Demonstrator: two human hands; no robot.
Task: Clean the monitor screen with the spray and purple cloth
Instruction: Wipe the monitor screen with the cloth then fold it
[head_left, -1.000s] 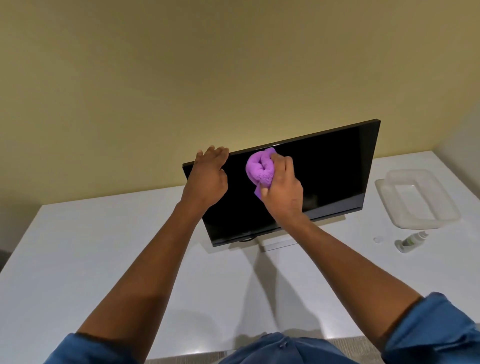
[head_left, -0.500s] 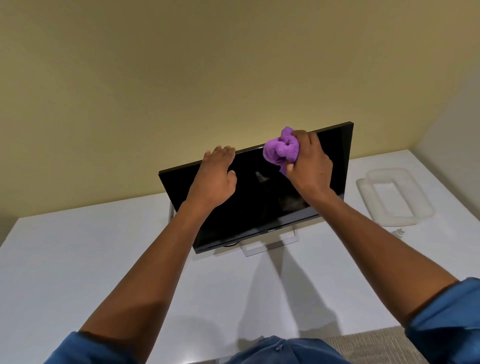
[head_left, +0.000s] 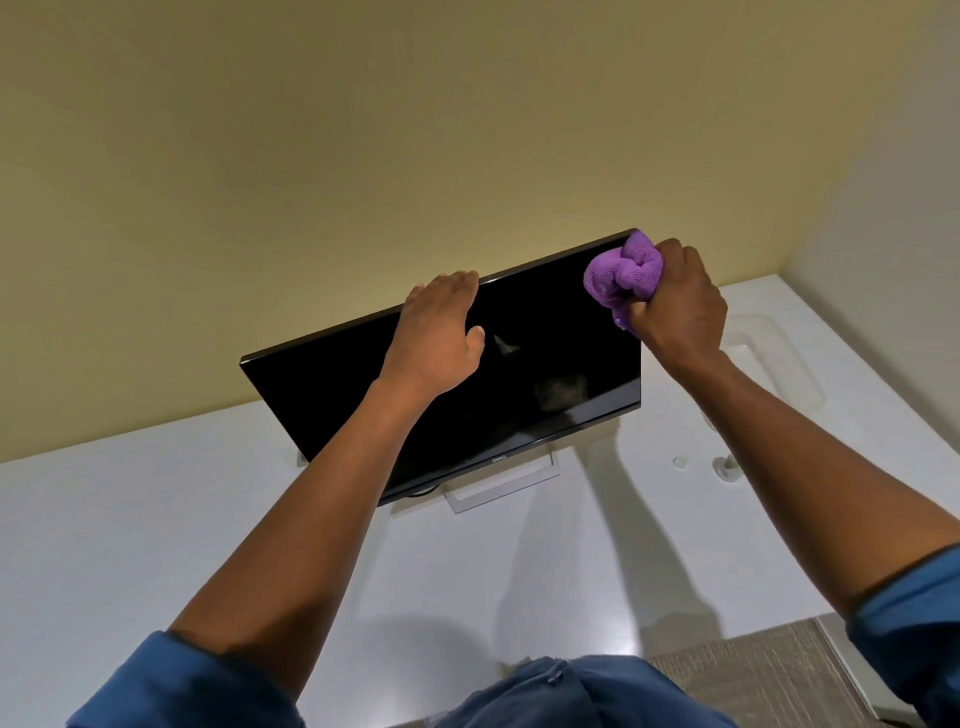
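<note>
A yellow wall backs the white bench (head_left: 130, 545) I work over. One monitor (head_left: 545, 358) stands at frame centre, tilted back. My left hand (head_left: 439, 335) rests on its top edge, fingers together and flat. At the upper-right corner my right hand (head_left: 678, 306) has its fingers clamped on the one purple cloth (head_left: 621, 273). Further right lie one clear tray (head_left: 779, 374) and the spray bottle (head_left: 724, 467), half hidden by my forearm.

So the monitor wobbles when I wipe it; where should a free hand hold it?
Probably the top edge, from above. The monitor leans back on a narrow stand, so its thin upper rim is the steadying point; the left hand rests there while the right hand presses the cloth.
</note>
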